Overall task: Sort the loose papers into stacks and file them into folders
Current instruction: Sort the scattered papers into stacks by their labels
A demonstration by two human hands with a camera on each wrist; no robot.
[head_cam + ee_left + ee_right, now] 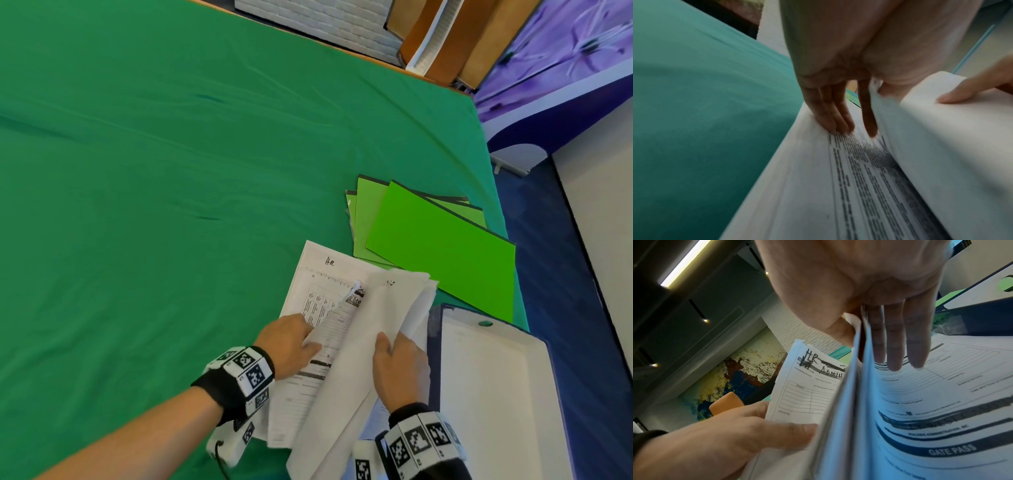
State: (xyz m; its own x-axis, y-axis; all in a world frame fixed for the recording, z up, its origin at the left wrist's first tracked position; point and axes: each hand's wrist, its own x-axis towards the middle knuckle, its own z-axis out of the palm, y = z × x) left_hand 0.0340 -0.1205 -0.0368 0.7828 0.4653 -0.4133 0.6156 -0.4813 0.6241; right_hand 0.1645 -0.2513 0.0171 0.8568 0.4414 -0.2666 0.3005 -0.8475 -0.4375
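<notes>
A stack of printed papers [317, 291] lies on the green tablecloth near the front edge. My right hand [400, 370] grips a lifted bundle of sheets [373, 329] from that stack, thumb on one side and fingers [894, 340] on the other. My left hand [291, 342] has its straight fingers [834, 113] on the printed page [859, 186] underneath, and its thumb [793, 433] pinches the edge of a raised sheet. A "GATE PASS" form [951, 426] faces the right wrist view. Several bright green folders [438, 246] lie overlapped just beyond the papers.
An open dark blue box file [496, 394] with a white inside sits right of the papers at the table's right edge. The green cloth [171, 205] stretches far to the left and back. Wooden chairs [445, 41] stand behind the table.
</notes>
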